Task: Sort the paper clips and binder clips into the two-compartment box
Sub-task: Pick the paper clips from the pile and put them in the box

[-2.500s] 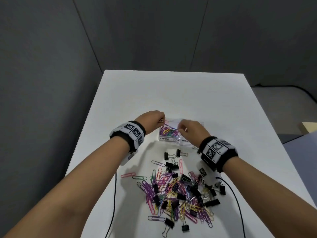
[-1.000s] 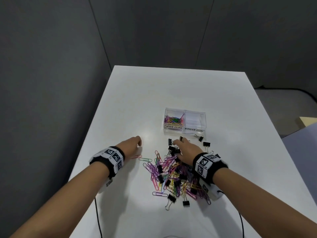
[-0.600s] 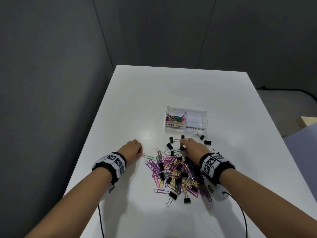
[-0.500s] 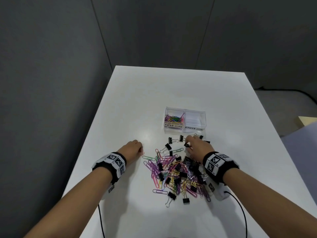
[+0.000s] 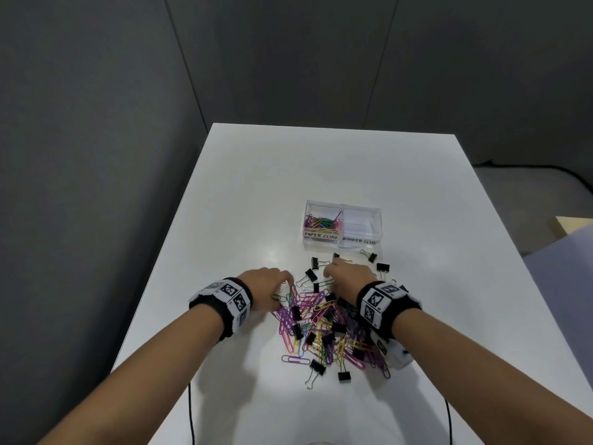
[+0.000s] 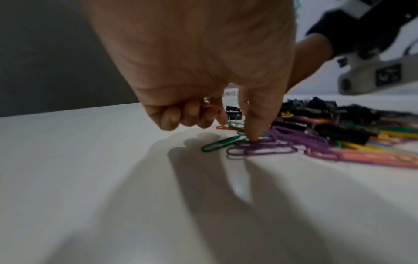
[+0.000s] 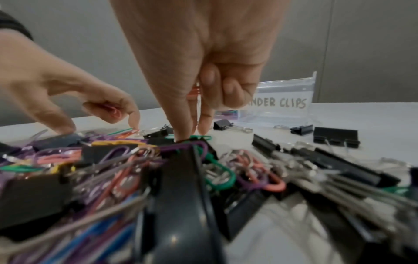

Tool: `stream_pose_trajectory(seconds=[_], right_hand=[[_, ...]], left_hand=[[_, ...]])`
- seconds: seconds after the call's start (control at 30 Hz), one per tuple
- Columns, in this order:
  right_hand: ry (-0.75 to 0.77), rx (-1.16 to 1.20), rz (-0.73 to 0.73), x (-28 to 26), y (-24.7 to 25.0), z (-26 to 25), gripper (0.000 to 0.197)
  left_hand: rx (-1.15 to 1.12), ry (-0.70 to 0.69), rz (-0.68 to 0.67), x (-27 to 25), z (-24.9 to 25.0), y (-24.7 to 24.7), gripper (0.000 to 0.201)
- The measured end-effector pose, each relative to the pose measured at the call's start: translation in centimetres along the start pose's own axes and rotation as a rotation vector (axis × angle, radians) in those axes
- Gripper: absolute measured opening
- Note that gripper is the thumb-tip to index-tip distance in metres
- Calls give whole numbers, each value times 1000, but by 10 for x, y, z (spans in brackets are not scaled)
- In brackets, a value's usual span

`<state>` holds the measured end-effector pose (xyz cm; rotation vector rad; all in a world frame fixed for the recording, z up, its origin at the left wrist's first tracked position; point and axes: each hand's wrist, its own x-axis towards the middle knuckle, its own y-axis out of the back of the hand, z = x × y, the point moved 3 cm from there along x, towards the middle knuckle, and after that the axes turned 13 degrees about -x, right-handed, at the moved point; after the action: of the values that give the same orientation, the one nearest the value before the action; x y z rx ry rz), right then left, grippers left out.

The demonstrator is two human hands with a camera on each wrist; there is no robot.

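Note:
A clear two-compartment box (image 5: 342, 240) stands beyond the pile; its left half, labelled PAPER CLIPS, holds coloured paper clips (image 5: 322, 222), and its BINDER CLIPS half (image 7: 285, 101) looks bare. A mixed pile of clips (image 5: 324, 329) lies between my hands. My left hand (image 6: 237, 128) keeps a pink paper clip (image 7: 114, 109) in its curled fingers while its thumb presses purple paper clips (image 6: 267, 149) at the pile's left edge. My right hand (image 7: 192, 134) tucks an orange paper clip (image 7: 194, 92) under curled fingers and pinches at a green paper clip (image 7: 200, 137).
Loose black binder clips (image 5: 378, 263) lie between the pile and the box. A green paper clip (image 6: 222, 142) lies beside my left thumb. The white table (image 5: 321, 168) ends at a dark wall on the left. Thin cables (image 5: 192, 409) trail from both wrists toward me.
Both hands came back from the box to the pile. In the last half second my left hand slid right into the pile's edge and my right hand shifted slightly left.

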<state>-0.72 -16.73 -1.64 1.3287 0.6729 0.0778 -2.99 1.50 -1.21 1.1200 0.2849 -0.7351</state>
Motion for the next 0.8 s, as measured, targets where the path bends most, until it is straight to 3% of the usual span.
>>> stream_pose_trajectory(seconds=[0.17, 0.43, 0.53, 0.67, 0.8], right_hand=[[-62, -2, -49, 3, -4, 2, 17], [-135, -12, -53, -3, -11, 29, 16], [-154, 46, -51, -7, -12, 37, 21], [-190, 215, -38, -11, -7, 42, 14], [-178, 245, -57, -8, 1, 34, 11]], left_hand=[[-24, 37, 9, 15, -7, -4, 35], [-15, -46, 144, 33, 14, -10, 21], [-92, -55, 141, 39, 22, -8, 22], [-136, -58, 254, 35, 18, 7, 25], [-67, 63, 287, 29, 5, 19, 43]])
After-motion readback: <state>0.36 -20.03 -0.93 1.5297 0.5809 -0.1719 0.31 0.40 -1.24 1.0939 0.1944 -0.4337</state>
